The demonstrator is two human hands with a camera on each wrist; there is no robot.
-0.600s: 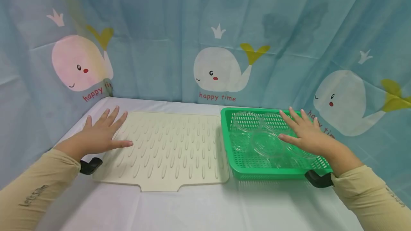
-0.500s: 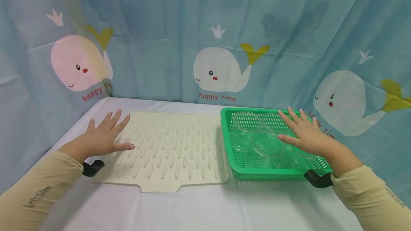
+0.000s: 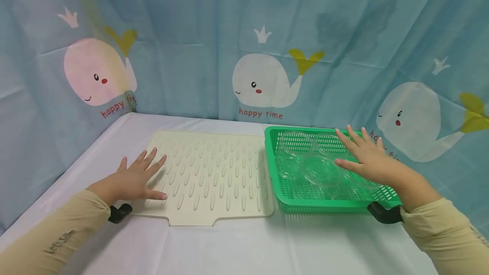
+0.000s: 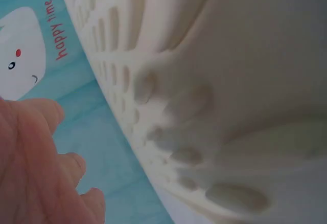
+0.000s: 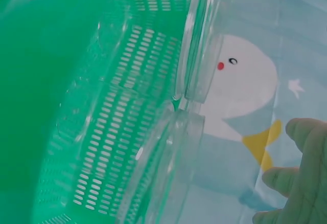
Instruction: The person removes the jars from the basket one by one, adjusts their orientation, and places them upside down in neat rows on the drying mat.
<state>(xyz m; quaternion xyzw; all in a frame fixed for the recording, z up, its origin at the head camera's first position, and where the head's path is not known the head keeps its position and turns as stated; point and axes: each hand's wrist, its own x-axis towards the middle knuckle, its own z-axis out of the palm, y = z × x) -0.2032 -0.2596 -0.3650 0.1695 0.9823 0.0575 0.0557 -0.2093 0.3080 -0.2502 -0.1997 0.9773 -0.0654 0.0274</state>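
Fingers spread, my left hand (image 3: 135, 179) hovers over the left side of a cream board (image 3: 214, 173) with rows of raised oval ridges and a tab at its front edge. In the left wrist view, the board's ridges (image 4: 135, 17) fill much of the picture beyond my palm (image 4: 30, 168). My right hand (image 3: 370, 162), spread too, is above the right part of a green plastic basket (image 3: 321, 206). Several clear round plastic containers (image 3: 320, 171) stand in that basket, some partly hidden by the right hand. Neither hand holds anything.
A white cloth (image 3: 244, 245) covers the table under the board and basket, which sit side by side. Behind them hangs a blue curtain (image 3: 179, 84) printed with whales. Each wrist wears a black strap (image 3: 120, 213) over a beige sleeve (image 3: 57, 232).
My left hand has moved right and toward me, further over the board, fingers still spread. The right hand keeps its place over the basket; the head view has shifted slightly.
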